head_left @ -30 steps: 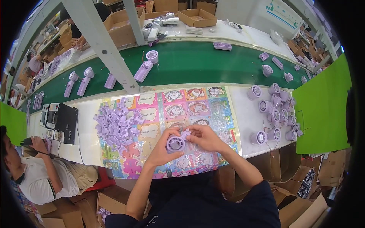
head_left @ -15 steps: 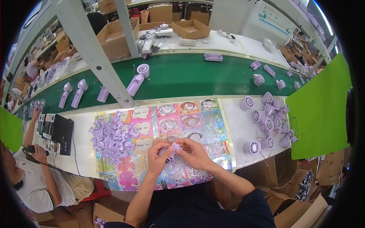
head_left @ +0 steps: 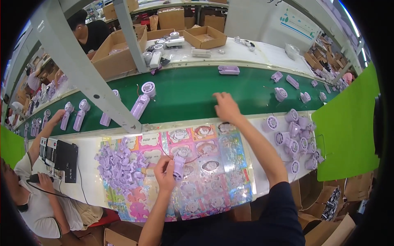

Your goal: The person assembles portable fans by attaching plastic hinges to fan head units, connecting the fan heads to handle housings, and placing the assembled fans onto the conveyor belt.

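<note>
My left hand [head_left: 165, 175] is closed on a round lilac fan head [head_left: 178, 167], held on edge above the colourful printed sheets [head_left: 209, 166]. A thin wire sticks up from the part. Stretched out over the green conveyor belt [head_left: 184, 92], my right hand [head_left: 226, 107] has its fingers apart with nothing in them. Beyond it on the belt lies a lilac handle shell [head_left: 228, 70], some way from the fingertips. To the left of my left hand is a heap of small lilac plastic pieces [head_left: 121, 166].
Several lilac fan heads [head_left: 292, 146] cluster at the right, beside a bright green panel [head_left: 349, 127]. Fans with handles [head_left: 140, 105] lie on the belt at left, past a grey post [head_left: 82, 65]. A co-worker [head_left: 41, 197] sits at left near a black device [head_left: 65, 162].
My right hand has left the fan head and reached forward over the belt. My left hand keeps the fan head, slightly left of before. A person in black now shows behind the belt.
</note>
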`<action>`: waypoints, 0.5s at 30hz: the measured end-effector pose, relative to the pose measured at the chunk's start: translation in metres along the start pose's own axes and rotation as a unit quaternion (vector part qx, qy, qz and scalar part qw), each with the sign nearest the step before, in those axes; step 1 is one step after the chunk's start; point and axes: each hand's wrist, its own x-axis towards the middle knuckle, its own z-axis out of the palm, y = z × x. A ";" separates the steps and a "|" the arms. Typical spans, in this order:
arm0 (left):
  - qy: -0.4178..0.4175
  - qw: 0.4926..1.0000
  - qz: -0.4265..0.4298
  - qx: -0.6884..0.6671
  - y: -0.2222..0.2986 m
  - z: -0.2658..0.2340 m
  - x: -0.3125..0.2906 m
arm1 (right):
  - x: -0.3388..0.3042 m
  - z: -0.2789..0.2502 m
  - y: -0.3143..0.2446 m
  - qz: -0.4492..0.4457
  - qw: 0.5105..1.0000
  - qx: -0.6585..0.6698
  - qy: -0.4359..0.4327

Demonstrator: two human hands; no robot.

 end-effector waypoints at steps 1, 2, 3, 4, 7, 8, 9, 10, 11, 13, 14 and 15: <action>-0.003 1.000 -0.012 -0.029 0.001 0.003 0.002 | 0.013 0.008 0.032 0.011 0.998 -0.062 -0.005; 0.000 0.998 -0.024 -0.054 0.000 0.003 0.002 | 0.027 0.012 0.051 0.023 0.997 -0.073 -0.022; 0.004 0.999 -0.022 -0.041 -0.004 0.003 0.001 | 0.038 0.017 0.070 0.043 0.994 -0.104 -0.007; 0.002 0.999 -0.018 -0.037 -0.003 0.005 0.001 | 0.049 0.024 0.089 0.064 0.989 -0.134 0.008; 0.007 0.999 -0.008 -0.036 0.003 0.008 0.003 | 0.086 0.036 0.121 0.209 0.977 -0.041 0.023; 0.017 0.999 -0.014 -0.032 0.006 0.007 0.001 | 0.097 0.039 0.118 0.204 0.978 -0.038 0.018; 0.026 0.999 -0.021 -0.030 0.006 0.006 0.000 | 0.106 0.040 0.117 0.257 0.966 -0.031 0.000; 0.026 0.999 -0.016 -0.023 0.001 0.005 -0.001 | 0.113 0.040 0.115 0.310 0.950 -0.027 -0.018; 0.029 0.999 -0.018 -0.023 0.001 0.005 -0.001 | 0.116 0.042 0.116 0.306 0.951 -0.033 0.009; 0.024 0.999 -0.026 -0.017 0.002 0.006 -0.001 | 0.121 0.037 0.122 0.290 0.956 -0.019 -0.024; 0.028 0.999 -0.027 -0.017 0.002 0.006 -0.001 | 0.122 0.033 0.117 0.272 0.961 -0.002 -0.056; 0.033 0.999 -0.023 -0.016 0.001 0.007 0.000 | 0.119 0.032 0.111 0.270 0.961 -0.004 -0.058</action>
